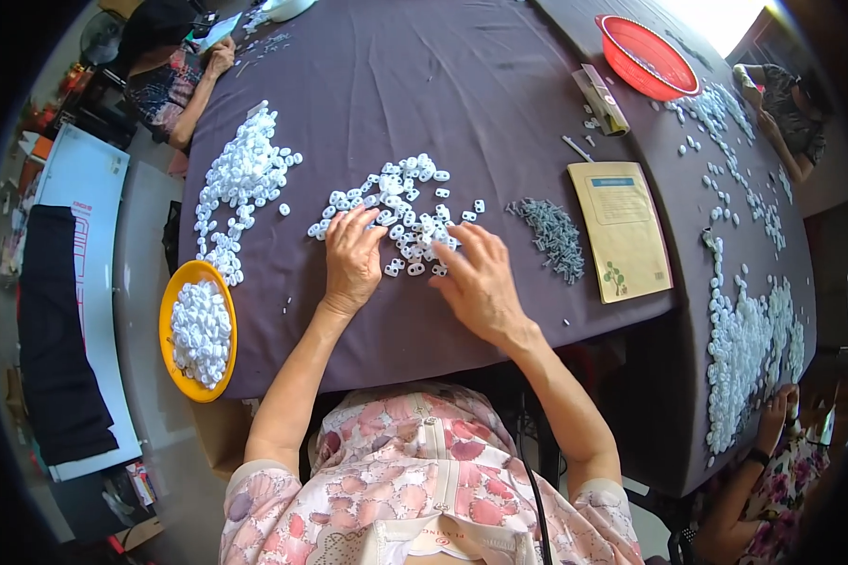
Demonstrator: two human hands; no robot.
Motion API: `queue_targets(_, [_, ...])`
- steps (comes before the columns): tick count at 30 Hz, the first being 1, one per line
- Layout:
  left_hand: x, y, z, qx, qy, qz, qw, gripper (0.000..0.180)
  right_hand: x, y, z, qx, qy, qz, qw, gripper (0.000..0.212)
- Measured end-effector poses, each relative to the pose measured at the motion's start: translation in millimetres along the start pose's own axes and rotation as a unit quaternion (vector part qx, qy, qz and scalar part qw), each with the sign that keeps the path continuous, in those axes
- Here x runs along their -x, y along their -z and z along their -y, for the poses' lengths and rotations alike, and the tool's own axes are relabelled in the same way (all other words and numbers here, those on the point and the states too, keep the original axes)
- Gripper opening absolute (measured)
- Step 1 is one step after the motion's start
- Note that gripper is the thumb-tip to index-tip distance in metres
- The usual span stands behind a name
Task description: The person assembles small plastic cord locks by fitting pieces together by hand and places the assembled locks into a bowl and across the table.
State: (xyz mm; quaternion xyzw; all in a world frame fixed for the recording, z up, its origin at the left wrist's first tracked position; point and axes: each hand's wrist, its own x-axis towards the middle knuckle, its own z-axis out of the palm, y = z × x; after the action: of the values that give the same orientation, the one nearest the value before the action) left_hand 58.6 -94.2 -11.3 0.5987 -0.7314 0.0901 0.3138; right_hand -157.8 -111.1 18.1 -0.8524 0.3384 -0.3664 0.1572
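White pieces (pixel 393 185), 1 loose pile (too many to count), mid-table (pixel 424 94) | 1 left hand (pixel 351 262) over them, grip: cannot tell | 1 right hand (pixel 481 282) beside, grip released | 1 yellow bowl (pixel 167 325)

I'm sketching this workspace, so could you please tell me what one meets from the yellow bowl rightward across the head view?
Yellow bowl, person's left hand, person's right hand, pile of small grey parts, tan booklet, far-right spread of white pieces.
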Motion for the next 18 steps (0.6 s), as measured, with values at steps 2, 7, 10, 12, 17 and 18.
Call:
queue_targets(2, [0.5, 0.0, -0.8, 0.008, -0.005, -0.007, 1.0, 0.016, 9.7, 7.7, -23.2, 0.016, -0.017, -0.039, 0.999, 0.024])
queue_targets(7, [2.8, -2.4, 0.4, 0.049, 0.005, -0.05, 0.998, 0.02, 9.1, 39.8, -62.6, 0.15, -0.094, -0.085, 0.981, 0.006])
queue_targets(10, [5.6, -1.1, 1.5, 0.039, 0.013, -0.082, 0.996, 0.021, -4.3, 38.2, -66.4, 0.183, -0.085, -0.087, 0.976, 0.005])
queue_targets(12, [5.1, -0.2, 0.4, 0.041, 0.014, -0.097, 0.994, 0.023, -10.7, 33.9, -68.4, 0.203, -0.083, -0.085, 0.972, 0.004])
queue_targets(17, [5.9, 1.2, 2.6, 0.061, 0.037, -0.129, 0.989, 0.022, -22.4, 26.2, -65.8, 0.254, -0.079, -0.05, 0.963, 0.004])
queue_targets(18, [5.7, 2.1, 2.8, 0.063, 0.04, -0.133, 0.988, 0.022, -23.0, 25.0, -65.9, 0.259, -0.078, -0.04, 0.962, 0.005])
